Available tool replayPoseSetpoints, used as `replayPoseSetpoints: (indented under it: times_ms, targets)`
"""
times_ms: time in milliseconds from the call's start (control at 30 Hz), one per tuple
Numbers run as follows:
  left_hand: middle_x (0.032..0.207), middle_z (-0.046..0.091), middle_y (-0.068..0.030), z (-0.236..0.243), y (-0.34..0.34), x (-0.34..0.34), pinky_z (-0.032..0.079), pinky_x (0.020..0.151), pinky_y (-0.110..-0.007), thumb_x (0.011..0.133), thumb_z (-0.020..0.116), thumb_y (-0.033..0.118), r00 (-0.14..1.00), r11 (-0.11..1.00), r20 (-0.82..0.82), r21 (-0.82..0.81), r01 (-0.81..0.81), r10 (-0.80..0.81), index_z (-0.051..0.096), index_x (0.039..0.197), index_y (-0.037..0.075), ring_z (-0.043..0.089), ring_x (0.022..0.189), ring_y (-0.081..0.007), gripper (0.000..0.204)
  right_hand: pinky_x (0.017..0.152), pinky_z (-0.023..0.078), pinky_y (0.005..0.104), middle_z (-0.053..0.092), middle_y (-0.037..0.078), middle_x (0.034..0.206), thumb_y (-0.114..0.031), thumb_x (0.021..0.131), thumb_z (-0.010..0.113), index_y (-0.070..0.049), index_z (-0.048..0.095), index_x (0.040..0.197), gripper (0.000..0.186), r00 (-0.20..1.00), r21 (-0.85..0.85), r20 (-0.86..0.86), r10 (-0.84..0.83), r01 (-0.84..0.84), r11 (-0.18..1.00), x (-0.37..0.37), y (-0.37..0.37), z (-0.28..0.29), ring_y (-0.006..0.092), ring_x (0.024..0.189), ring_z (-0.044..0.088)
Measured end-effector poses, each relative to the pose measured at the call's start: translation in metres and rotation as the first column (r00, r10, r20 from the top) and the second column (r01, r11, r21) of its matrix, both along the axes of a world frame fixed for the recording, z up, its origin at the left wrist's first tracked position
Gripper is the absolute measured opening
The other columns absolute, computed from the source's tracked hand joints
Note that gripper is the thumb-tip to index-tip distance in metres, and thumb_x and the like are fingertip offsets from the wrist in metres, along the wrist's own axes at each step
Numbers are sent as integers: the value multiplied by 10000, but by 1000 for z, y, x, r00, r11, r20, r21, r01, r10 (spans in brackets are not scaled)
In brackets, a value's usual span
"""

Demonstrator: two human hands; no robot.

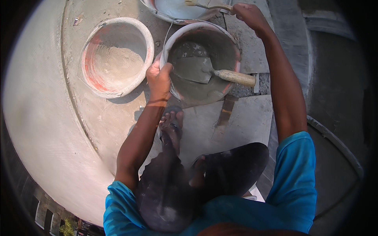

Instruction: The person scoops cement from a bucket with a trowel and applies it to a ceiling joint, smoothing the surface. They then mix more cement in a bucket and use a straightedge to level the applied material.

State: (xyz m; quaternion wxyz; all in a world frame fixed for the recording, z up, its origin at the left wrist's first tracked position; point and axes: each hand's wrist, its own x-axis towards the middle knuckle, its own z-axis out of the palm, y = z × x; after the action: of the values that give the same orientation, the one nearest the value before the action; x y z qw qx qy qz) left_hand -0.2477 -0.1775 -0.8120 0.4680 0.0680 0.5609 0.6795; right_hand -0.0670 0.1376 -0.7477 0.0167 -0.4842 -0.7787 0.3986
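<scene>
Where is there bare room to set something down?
Bare patches: the pale slab between the wet-mix bucket and bent knee, right of the dark strip; the floor between the powder bucket and left forearm. Crowded: around the wet-mix bucket, with left hand, trowel, powder bucket and basin.

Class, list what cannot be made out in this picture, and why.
All in the head view:
Top bucket: far side cut off by the upper edge.
Mortar under the trowel: hidden by its blade.
White thing: mostly hidden by the bent leg and shirt; kind unclear.
Plant, lower left: too small and blurred to identify.
</scene>
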Motion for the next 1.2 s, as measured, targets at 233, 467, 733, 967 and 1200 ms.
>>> replayPoseSetpoints:
  times_ms: [233, 467, 733, 967, 1200]
  targets:
    - [1115, 686, -67, 3, 3, -5, 488, 900, -255, 847, 572, 15, 999, 1000, -45, 7, -12, 12, 629, 1296, -74, 622, 977, -113, 461, 612, 483, 300, 677, 54, 756, -334, 1023, 591, -74, 701, 1099, 293, 953, 334, -287, 92, 10, 942, 75, -152, 42, 121, 660, 627]
    - [1087, 668, -47, 6, 1, -1, 484, 870, -257, 854, 578, 89, 970, 994, -217, 5, 112, -109, 614, 1325, -36, 605, 945, -107, 488, 605, 518, 328, 723, 64, 775, -365, 988, 619, -130, 724, 1081, 274, 993, 399, 7, 122, -115, 910, 67, -165, 62, 217, 665, 696]
    - [1101, 671, -58, 11, -3, 4, 483, 888, -261, 840, 555, 75, 970, 994, -214, -10, 112, -111, 616, 1325, -44, 606, 969, -111, 502, 806, 544, 473, 719, 247, 931, -336, 867, 611, -15, 738, 967, 360, 993, 528, 116, 16, -75, 846, -61, -66, 47, 384, 940, 707]
    - [1268, 684, -100, 22, -12, 22, 449, 988, -270, 780, 579, 4, 841, 989, -521, -43, 141, -143, 685, 1170, -87, 614, 1152, -154, 415, 800, 569, 451, 753, 166, 1007, -275, 846, 624, -69, 762, 999, 291, 878, 456, 469, 95, -333, 825, -111, -49, 20, 331, 978, 724]
    - [1213, 682, -81, 25, -21, 22, 458, 949, -255, 800, 577, 37, 961, 995, -276, -96, -5, -22, 651, 1259, -72, 609, 1044, -119, 477, 782, 560, 455, 743, 207, 998, -377, 848, 691, -55, 756, 1012, 367, 971, 222, 177, -158, 118, 968, -96, -28, 2, 339, 965, 724]
